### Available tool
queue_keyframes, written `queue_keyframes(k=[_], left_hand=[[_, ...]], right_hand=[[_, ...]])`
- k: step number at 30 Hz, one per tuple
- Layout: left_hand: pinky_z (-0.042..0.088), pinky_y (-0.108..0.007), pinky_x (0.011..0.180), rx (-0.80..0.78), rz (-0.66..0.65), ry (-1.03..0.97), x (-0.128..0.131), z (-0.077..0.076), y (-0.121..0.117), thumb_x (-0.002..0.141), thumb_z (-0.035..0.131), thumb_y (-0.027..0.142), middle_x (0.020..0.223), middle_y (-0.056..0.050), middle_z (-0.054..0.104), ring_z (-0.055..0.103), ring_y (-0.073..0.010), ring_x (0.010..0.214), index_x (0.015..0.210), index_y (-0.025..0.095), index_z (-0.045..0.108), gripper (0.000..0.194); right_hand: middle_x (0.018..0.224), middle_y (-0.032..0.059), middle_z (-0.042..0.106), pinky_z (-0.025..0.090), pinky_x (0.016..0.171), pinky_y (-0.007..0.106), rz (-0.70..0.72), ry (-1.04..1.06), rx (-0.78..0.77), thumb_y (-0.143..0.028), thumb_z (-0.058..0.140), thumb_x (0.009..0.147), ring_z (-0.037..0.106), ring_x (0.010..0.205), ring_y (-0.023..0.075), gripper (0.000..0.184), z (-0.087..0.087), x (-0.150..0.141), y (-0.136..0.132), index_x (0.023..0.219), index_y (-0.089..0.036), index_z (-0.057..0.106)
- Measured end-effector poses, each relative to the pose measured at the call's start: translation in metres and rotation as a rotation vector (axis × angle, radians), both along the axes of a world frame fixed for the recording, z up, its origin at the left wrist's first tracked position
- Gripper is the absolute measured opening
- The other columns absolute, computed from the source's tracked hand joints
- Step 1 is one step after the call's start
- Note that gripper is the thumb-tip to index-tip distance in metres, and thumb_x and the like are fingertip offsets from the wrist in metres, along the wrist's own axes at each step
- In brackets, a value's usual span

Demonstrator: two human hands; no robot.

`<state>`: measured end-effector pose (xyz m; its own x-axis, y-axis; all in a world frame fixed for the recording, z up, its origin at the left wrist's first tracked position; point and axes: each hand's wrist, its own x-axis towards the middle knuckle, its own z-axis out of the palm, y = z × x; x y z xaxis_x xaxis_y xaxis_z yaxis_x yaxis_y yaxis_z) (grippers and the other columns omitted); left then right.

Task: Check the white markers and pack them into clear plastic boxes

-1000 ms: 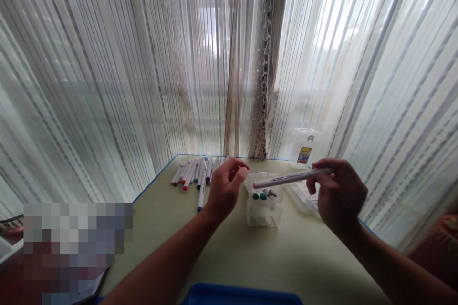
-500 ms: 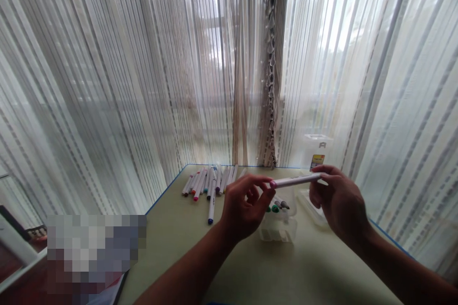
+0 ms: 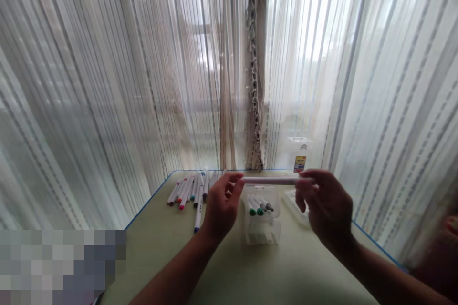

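A white marker (image 3: 270,180) is held level in the air between my two hands. My left hand (image 3: 222,204) pinches its left end between thumb and fingers. At its other end, which looks pinkish and is blurred, the fingers of my right hand (image 3: 329,205) are closed. Below the marker stands a clear plastic case (image 3: 263,236), its front part folded down on the table. Several markers lie in it, among them green-capped markers (image 3: 255,211) and grey-capped markers (image 3: 268,207).
Loose white markers (image 3: 188,188) with coloured ends lie in a pile at the left back. A blue-capped marker (image 3: 198,212) lies nearer me. Behind my right hand are a clear box with a label (image 3: 299,162) and a clear tray (image 3: 295,205). Striped curtains (image 3: 107,81) hang beyond the table.
The marker has been turned end for end: its pink end was at my left hand and is now at my right. The view has shifted, and the case shows more fully.
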<state>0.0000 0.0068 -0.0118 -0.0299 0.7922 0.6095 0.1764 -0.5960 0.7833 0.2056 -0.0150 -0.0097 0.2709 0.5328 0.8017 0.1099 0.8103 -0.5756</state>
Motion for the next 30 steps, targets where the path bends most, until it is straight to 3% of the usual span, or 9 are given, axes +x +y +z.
queue_keyframes(k=[4,9,13,17,21,25,30], left_hand=[[0.036,-0.021,0.049,-0.051,-0.034,-0.041,-0.002,-0.003,0.004,0.092,0.063,0.039,0.064,0.001,0.057,0.048,-0.0116,0.055,0.104,0.016,0.072,0.028],[0.035,-0.021,0.049,-0.053,-0.023,0.01,-0.003,-0.002,0.001,0.09,0.063,0.04,0.063,0.002,0.054,0.048,-0.0126,0.055,0.104,0.017,0.071,0.028],[0.036,-0.022,0.049,-0.041,0.01,0.059,-0.002,-0.001,-0.002,0.09,0.061,0.04,0.072,-0.002,0.062,0.05,-0.013,0.057,0.103,0.018,0.071,0.027],[0.037,-0.023,0.051,-0.028,0.018,0.05,-0.002,-0.001,-0.001,0.092,0.056,0.039,0.086,-0.005,0.069,0.05,-0.012,0.057,0.102,0.017,0.07,0.028],[0.038,-0.023,0.052,-0.04,0.033,0.03,-0.002,-0.003,0.002,0.092,0.055,0.036,0.085,-0.005,0.07,0.051,-0.0119,0.058,0.099,0.017,0.071,0.026],[0.039,-0.023,0.054,-0.048,0.037,0.074,-0.003,-0.004,0.004,0.092,0.055,0.033,0.084,-0.005,0.07,0.052,-0.0125,0.058,0.096,0.017,0.072,0.024],[0.041,-0.025,0.06,-0.022,0.055,0.183,-0.003,-0.003,0.004,0.095,0.052,0.029,0.088,-0.005,0.071,0.055,-0.0139,0.063,0.097,0.017,0.072,0.024]], right_hand=[[0.081,0.0022,0.066,0.055,0.054,0.025,-0.08,-0.233,0.206,-0.012,0.072,0.086,0.062,0.061,0.0131,0.019,-0.005,-0.006,-0.013,0.101,-0.022,0.066],[0.076,0.0008,0.066,0.052,0.05,0.025,-0.075,-0.302,0.282,-0.015,0.074,0.086,0.06,0.057,0.0129,0.02,0.0,-0.006,-0.02,0.102,-0.022,0.065],[0.074,-0.0013,0.065,0.05,0.048,0.023,-0.112,-0.271,0.261,-0.019,0.075,0.087,0.059,0.054,0.0112,0.019,0.005,-0.004,-0.022,0.102,-0.022,0.063],[0.064,-0.0059,0.057,0.044,0.04,0.019,-0.082,-0.066,0.175,-0.026,0.069,0.093,0.054,0.045,0.0083,0.01,0.013,-0.003,-0.021,0.097,-0.023,0.061],[0.057,-0.0091,0.049,0.035,0.031,0.018,-0.051,0.045,0.132,-0.036,0.07,0.093,0.047,0.036,0.0066,0.018,0.022,-0.002,-0.017,0.088,-0.023,0.059],[0.057,-0.0075,0.052,0.039,0.032,0.019,-0.119,-0.025,0.118,-0.034,0.072,0.092,0.05,0.038,0.0082,0.017,0.016,0.001,-0.014,0.089,-0.023,0.06],[0.066,-0.0016,0.067,0.052,0.045,0.022,-0.268,-0.332,0.215,-0.024,0.078,0.086,0.063,0.05,0.0125,0.015,0.001,0.002,-0.012,0.092,-0.022,0.064]])
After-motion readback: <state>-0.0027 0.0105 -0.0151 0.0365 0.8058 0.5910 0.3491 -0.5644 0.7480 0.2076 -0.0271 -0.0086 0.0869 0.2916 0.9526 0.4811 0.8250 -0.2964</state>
